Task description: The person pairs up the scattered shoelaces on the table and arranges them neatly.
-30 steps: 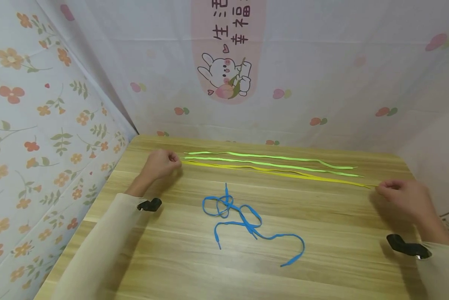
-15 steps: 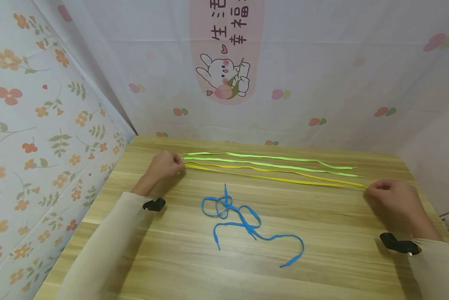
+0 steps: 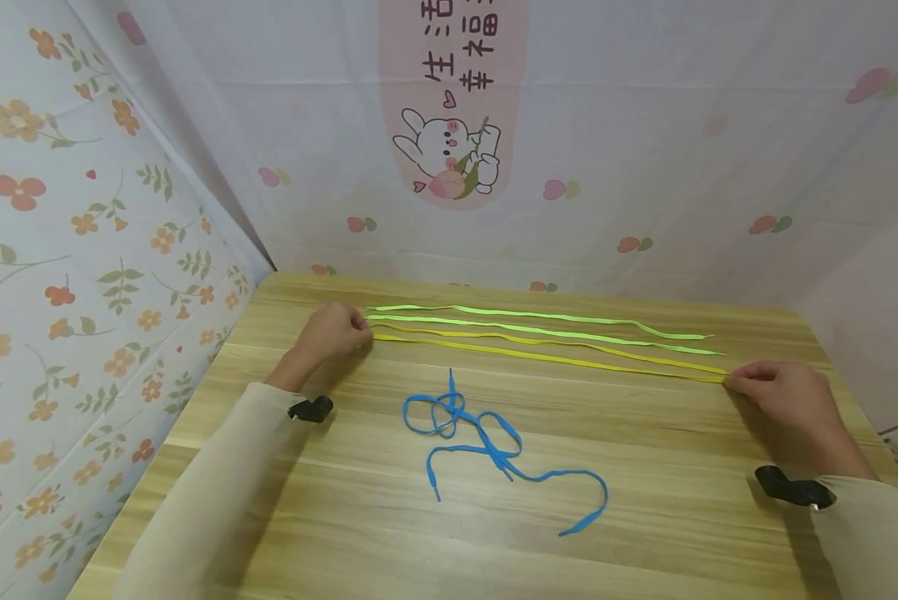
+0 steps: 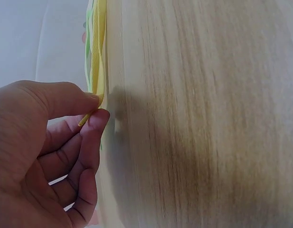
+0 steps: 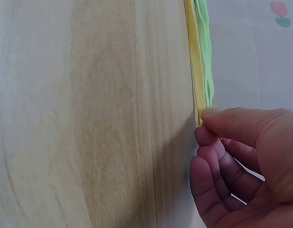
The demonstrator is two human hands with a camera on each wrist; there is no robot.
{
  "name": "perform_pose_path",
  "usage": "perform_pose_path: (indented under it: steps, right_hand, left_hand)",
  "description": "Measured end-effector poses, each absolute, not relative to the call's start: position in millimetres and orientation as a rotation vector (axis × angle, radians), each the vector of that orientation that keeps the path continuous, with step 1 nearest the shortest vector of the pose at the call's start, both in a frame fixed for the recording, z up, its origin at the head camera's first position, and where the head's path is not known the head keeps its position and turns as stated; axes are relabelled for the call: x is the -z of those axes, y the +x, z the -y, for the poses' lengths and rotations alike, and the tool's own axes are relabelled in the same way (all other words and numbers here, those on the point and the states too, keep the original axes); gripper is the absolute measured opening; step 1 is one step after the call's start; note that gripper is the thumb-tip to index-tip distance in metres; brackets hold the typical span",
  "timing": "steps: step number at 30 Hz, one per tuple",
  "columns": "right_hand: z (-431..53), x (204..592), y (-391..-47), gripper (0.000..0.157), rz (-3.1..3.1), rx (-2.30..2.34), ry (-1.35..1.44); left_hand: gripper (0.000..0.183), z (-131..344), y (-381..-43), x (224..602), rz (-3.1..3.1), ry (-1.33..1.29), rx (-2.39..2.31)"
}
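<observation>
My left hand (image 3: 332,332) pinches the left end of the front yellow shoelace (image 3: 524,354) between thumb and fingertips; its tip (image 4: 83,119) pokes out past them in the left wrist view. At the far right, my right hand (image 3: 790,392) pinches the other end, so the flat lace runs nearly straight between both hands. Just behind it lies a second yellow shoelace (image 3: 520,338), meeting it closely near the right fingertips. Farther back are two light green shoelaces (image 3: 546,316), roughly parallel. Blue shoelaces (image 3: 500,457) lie looped and crossed nearer the front.
All the laces are on a wood-grain table (image 3: 329,517). A white curtain (image 3: 629,142) printed with a rabbit rises at its back edge, and a floral curtain (image 3: 82,275) stands along the left. Black wrist cameras (image 3: 794,487) sit at both cuffs.
The front yellow lace has come toward the front, opening a gap from the one behind. My right hand has moved left, my left hand slightly right. The green and blue laces stay put.
</observation>
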State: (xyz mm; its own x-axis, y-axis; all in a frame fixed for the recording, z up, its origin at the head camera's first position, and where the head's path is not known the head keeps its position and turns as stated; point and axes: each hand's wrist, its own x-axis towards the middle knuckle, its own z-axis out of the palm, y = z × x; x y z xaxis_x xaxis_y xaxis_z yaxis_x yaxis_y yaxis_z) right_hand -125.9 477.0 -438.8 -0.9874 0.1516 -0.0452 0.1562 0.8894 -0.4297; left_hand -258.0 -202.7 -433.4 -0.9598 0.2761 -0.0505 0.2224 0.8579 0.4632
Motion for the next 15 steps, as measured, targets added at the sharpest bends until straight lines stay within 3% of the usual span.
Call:
perform_pose_path:
  steps: [15]
  right_hand:
    - [-477.0,442.1,-127.8,0.042,-3.048,0.692,0.235]
  left_hand:
    - [0.019,200.9,-256.5,430.5,-2.936,0.397,-0.627]
